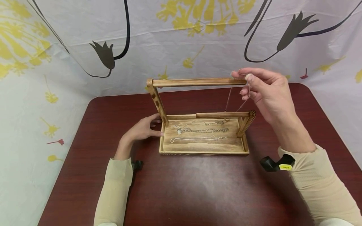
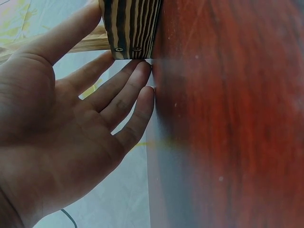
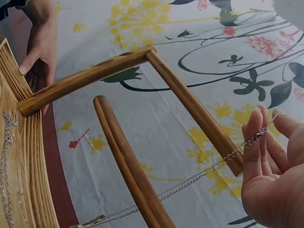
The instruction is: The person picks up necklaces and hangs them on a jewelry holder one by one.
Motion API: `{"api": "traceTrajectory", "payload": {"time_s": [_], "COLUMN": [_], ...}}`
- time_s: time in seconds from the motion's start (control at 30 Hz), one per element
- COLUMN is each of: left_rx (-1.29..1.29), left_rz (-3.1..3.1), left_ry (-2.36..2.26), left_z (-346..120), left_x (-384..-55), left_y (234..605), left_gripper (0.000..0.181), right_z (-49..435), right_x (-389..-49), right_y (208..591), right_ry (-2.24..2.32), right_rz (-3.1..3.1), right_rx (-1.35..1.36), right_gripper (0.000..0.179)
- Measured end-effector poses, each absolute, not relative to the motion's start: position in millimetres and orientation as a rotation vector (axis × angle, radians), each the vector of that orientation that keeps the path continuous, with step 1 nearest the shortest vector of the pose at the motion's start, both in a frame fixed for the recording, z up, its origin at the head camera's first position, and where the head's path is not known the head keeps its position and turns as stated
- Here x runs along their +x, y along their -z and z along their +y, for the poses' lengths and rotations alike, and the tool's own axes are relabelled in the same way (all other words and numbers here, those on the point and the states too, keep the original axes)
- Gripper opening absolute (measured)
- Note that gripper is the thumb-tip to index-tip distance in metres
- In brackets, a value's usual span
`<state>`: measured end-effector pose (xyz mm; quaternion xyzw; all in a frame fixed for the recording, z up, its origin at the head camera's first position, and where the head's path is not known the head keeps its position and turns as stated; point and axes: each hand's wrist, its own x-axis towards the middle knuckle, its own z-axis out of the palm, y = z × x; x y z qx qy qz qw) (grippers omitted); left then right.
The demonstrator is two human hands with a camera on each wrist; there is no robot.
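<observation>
A wooden jewellery stand (image 1: 204, 153) has a shallow tray, an upper bar (image 1: 195, 82) and a lower bar (image 1: 220, 115). At the upper bar's right end, my right hand (image 1: 272, 91) pinches a fine silver chain necklace (image 3: 223, 161) between thumb and fingertips. From there the chain slants down past the lower bar, as the right wrist view shows. My left hand (image 1: 142, 128) is at the tray's left end, its thumb on the rim. Its fingers extend along the striped end wall (image 2: 133, 28) in the left wrist view, their tips close to the tabletop.
Several silver chains lie in the tray, among them a thin looped chain (image 1: 198, 138) and a thicker chain (image 1: 203, 130). The stand is on a dark red table (image 1: 186, 188). Behind it hangs a white sheet (image 1: 135, 72) printed with flowers.
</observation>
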<state>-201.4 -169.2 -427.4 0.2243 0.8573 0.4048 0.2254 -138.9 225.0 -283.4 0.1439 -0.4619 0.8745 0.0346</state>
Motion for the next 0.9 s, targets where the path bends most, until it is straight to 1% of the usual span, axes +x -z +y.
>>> {"api": "traceTrajectory", "payload": {"time_s": [0.43,0.9], "left_rx": [0.616,0.608], "left_rz": [2.382,2.353], "left_ry": [-1.093,-1.111], "left_z": [-168.8,-169.1], "left_x": [-200.2,-200.0], "left_y": [425.9,424.8], "left_gripper": [0.081,0.084], "right_z": [207.3,186.8], "right_x": [-138.0,-141.4], "right_y": [280.1,275.7], "right_ry": [-2.580,-2.679], "right_rz": [-1.573,-1.599], "right_rx": [0.403,0.429], "right_gripper": [0.021,0.028]}}
